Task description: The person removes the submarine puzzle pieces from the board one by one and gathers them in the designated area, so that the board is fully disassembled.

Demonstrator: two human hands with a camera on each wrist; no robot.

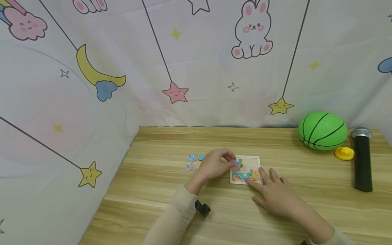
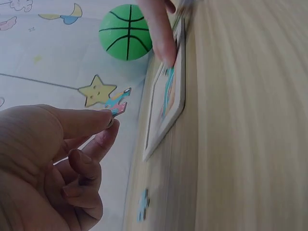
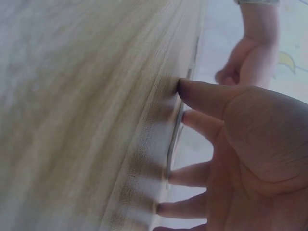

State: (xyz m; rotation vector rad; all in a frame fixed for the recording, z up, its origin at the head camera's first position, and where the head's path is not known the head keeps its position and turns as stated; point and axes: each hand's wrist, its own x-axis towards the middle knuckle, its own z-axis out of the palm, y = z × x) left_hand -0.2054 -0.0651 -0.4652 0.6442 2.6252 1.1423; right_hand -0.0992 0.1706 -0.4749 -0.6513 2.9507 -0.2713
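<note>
My left hand (image 1: pixel 214 164) pinches a blue jigsaw piece (image 2: pixel 117 102) between thumb and index finger. In the head view it is over the left side of a white-rimmed puzzle tray (image 1: pixel 237 182); the left wrist view shows pink and yellow on the piece too. Joined colourful pieces (image 1: pixel 242 176) line the tray's near side, while its upper part shows pale bottom. My right hand (image 1: pixel 277 195) lies with fingers spread at the tray's right and near edges, the index fingertip on the pieces inside. Several loose jigsaw pieces (image 1: pixel 190 168) lie left of the tray, partly hidden by my left hand.
On the right of the wooden table (image 1: pixel 159 190) are a green ball (image 1: pixel 323 131), a yellow rubber duck (image 1: pixel 344 153) and a black microphone (image 1: pixel 362 163). A printed curtain (image 1: pixel 208 112) hangs behind and to the left. A small black device (image 1: pixel 202 208) is at my left wrist.
</note>
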